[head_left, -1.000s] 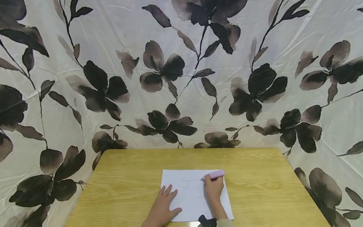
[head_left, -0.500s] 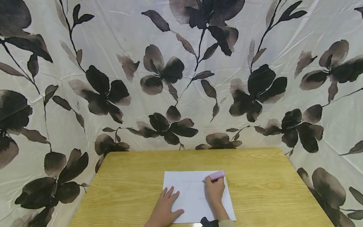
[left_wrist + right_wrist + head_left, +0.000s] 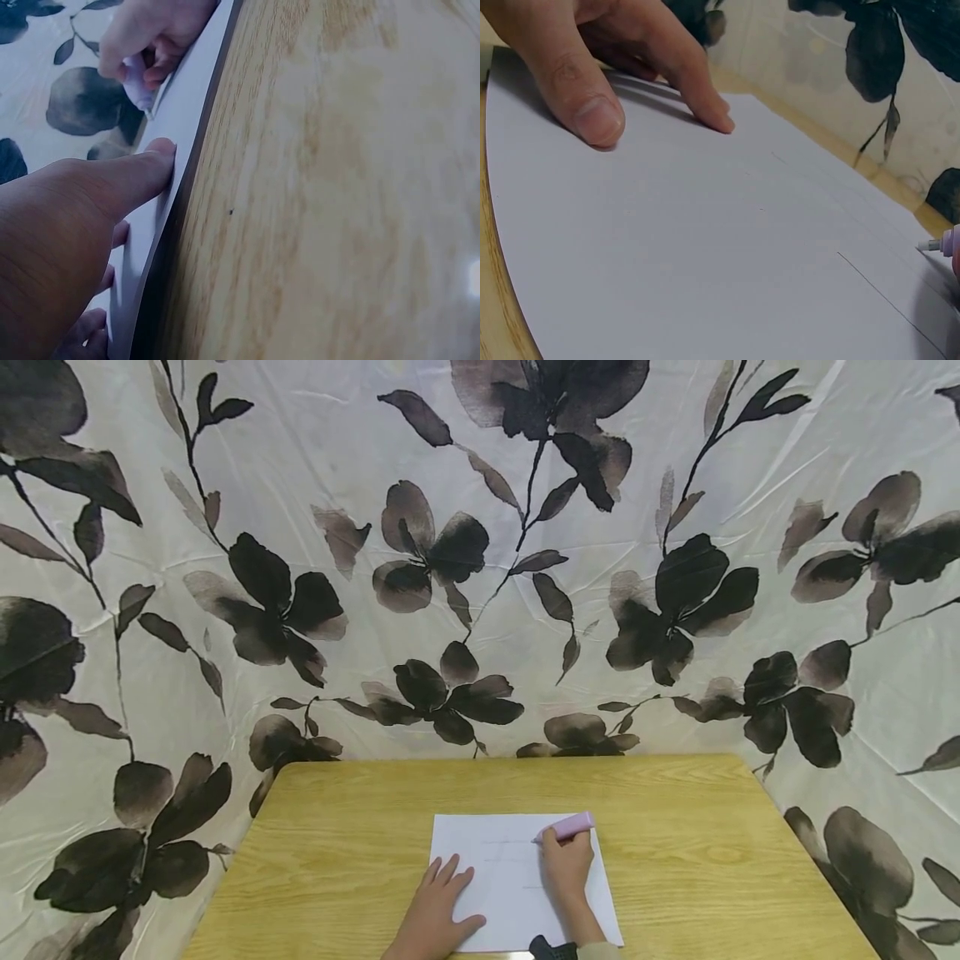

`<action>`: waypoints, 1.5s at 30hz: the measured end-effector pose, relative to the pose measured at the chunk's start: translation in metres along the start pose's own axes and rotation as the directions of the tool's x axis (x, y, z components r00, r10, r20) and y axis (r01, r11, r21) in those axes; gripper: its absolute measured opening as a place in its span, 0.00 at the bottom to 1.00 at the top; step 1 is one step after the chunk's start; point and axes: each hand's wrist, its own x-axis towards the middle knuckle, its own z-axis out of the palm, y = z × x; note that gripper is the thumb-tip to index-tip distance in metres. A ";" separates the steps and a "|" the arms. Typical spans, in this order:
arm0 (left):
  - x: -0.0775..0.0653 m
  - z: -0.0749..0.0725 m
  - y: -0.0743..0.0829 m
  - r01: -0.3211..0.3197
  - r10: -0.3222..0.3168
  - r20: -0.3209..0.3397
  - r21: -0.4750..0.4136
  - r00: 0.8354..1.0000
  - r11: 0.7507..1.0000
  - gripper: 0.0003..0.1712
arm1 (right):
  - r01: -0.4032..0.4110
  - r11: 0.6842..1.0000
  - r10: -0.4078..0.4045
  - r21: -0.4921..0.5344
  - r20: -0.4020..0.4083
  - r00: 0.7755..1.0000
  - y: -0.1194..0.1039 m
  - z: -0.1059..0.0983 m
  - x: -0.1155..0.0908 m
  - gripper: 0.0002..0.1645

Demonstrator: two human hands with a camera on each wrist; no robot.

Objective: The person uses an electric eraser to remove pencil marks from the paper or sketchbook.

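A white sheet of paper (image 3: 506, 910) lies on the wooden table, with several thin dark lines drawn on it. My left hand (image 3: 438, 910) rests on its left part with fingers spread, and the thumb (image 3: 154, 165) presses near the edge. My right hand (image 3: 568, 870) pinches a lilac correction pen (image 3: 572, 825) with a thick body. In the right wrist view, the slim metal tip of the correction pen (image 3: 946, 243) is at the paper's surface, by the end of a faint line. A longer dark line (image 3: 885, 298) runs nearby. My right palm hides part of the sheet.
The yellow wood-grain table (image 3: 330, 843) extends around the paper on all sides. Behind and beside it hangs a white cloth (image 3: 315, 460) printed with dark flowers. A black band (image 3: 551, 948) is at my right wrist.
The whole head view has shifted slightly. My left hand stays on the paper, and the right hand still holds the correction pen near the upper right, its tip barely moved.
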 end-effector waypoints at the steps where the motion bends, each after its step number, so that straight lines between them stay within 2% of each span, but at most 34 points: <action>1: 0.000 0.000 0.000 -0.003 0.003 -0.001 -0.001 1.000 1.000 0.42 | 0.001 1.000 -0.001 -0.001 0.000 1.000 0.000 0.000 0.000 0.13; 10: 0.000 0.001 -0.001 -0.004 0.004 0.000 0.000 1.000 1.000 0.42 | 0.015 1.000 -0.015 -0.002 0.007 1.000 -0.001 0.001 -0.001 0.13; 13: 0.000 0.001 -0.001 -0.005 0.005 0.002 0.004 1.000 1.000 0.43 | -0.004 1.000 0.004 0.011 0.009 1.000 0.002 0.002 -0.001 0.12; 16: -0.001 0.000 0.000 -0.008 0.008 0.010 -0.003 1.000 1.000 0.43 | -0.065 0.993 0.066 0.100 -0.004 0.998 0.005 0.003 0.000 0.10; 19: -0.001 -0.001 0.000 -0.006 0.006 0.022 -0.012 1.000 1.000 0.43 | -0.117 0.968 0.125 0.221 -0.021 0.992 0.005 0.003 0.003 0.09; 21: -0.001 -0.002 0.000 -0.006 0.007 0.019 -0.014 1.000 1.000 0.43 | -0.111 0.952 0.119 0.285 -0.012 0.993 0.000 0.003 0.005 0.09; 23: -0.001 -0.002 -0.001 -0.003 0.003 0.008 -0.010 1.000 1.000 0.43 | -0.094 0.949 0.098 0.300 0.003 0.995 -0.003 0.003 0.008 0.09; 26: -0.001 -0.001 -0.002 -0.005 0.005 -0.011 -0.005 1.000 1.000 0.43 | -0.063 0.967 0.062 0.247 0.010 0.998 -0.004 0.004 0.009 0.09; 30: 0.001 0.001 -0.004 -0.014 0.014 -0.011 -0.001 1.000 1.000 0.43 | -0.034 0.993 0.035 0.113 -0.005 0.999 0.002 0.003 0.008 0.11; 33: 0.002 0.003 -0.005 -0.014 0.014 -0.001 0.007 1.000 1.000 0.43 | 0.002 0.998 -0.002 0.058 0.017 1.000 0.004 0.001 0.006 0.12; 39: 0.002 0.003 -0.004 -0.003 0.003 0.009 0.020 1.000 1.000 0.43 | 0.045 0.999 -0.045 -0.009 0.046 0.998 0.007 0.001 0.006 0.14; 45: 0.001 0.004 -0.004 0.000 0.001 -0.004 0.021 1.000 1.000 0.43 | 0.051 0.999 -0.050 -0.014 0.043 0.998 0.009 0.001 0.006 0.14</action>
